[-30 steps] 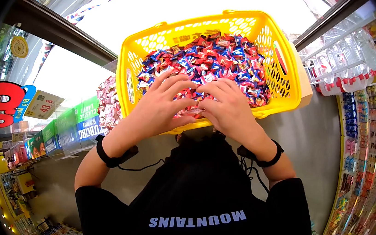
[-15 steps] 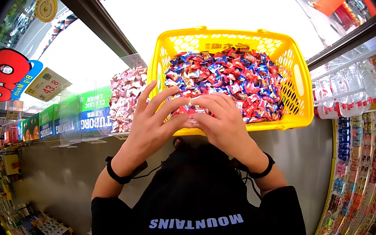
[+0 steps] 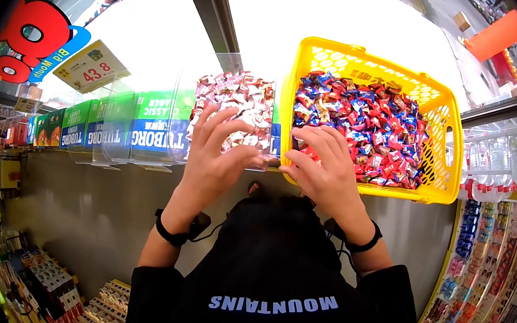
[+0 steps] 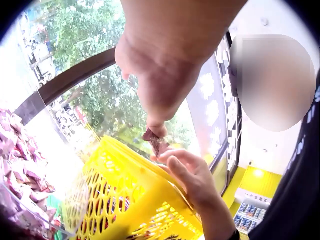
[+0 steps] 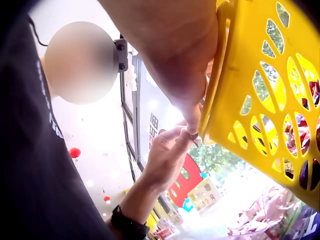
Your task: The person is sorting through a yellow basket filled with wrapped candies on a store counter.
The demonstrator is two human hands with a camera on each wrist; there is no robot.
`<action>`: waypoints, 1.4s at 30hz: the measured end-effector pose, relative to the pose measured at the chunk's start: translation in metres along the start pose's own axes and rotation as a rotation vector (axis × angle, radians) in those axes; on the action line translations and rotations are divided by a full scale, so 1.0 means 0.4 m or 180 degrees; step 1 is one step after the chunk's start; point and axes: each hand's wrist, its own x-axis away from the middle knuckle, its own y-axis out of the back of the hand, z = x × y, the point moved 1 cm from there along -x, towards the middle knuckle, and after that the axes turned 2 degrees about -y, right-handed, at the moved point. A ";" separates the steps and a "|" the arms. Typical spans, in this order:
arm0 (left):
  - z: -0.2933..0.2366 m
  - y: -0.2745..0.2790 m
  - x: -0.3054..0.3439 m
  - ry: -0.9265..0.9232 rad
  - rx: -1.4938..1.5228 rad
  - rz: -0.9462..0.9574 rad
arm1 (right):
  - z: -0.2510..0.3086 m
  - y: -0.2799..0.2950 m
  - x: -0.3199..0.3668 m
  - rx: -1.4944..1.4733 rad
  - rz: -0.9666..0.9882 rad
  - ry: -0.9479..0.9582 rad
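Between my hands is a small dark-red wrapped candy point(image 4: 155, 142). My left hand point(image 3: 213, 153) pinches its upper end with thumb and fingertip, in front of a bin of pink-wrapped candies point(image 3: 249, 90). My right hand point(image 3: 328, 166) is curled at the near left corner of a yellow plastic basket point(image 3: 450, 183), its fingertips at the candy's other end. Red and blue wrapped candies point(image 3: 364, 129) fill much of the basket. In the right wrist view, the left fingertips point(image 5: 192, 135) meet the right ones beside the basket's rim.
Left of the pink candies stands a row of green and blue beer boxes point(image 3: 161, 122) behind clear plastic panels. A price card point(image 3: 92, 68) hangs above them. Bottles point(image 3: 494, 160) and packed shelves point(image 3: 483, 263) line the right side, with grey floor point(image 3: 107, 198) below.
The view has swung left, so the basket sits further right and the pink candies show more fully. My hands stay close together, now at the basket's left corner with a small gap between fingertips.
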 end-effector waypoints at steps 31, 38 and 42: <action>0.080 0.000 0.028 0.0476 -0.0218 0.0573 | 0.005 -0.017 0.008 0.0102 -0.0103 -0.0211; -0.072 -0.062 -0.100 0.0056 0.0289 0.0511 | -0.017 0.117 0.051 -0.0031 -0.0212 -0.0130; -0.140 -0.114 -0.152 0.0039 0.0369 0.0658 | -0.095 0.281 0.084 0.0118 -0.0030 -0.0264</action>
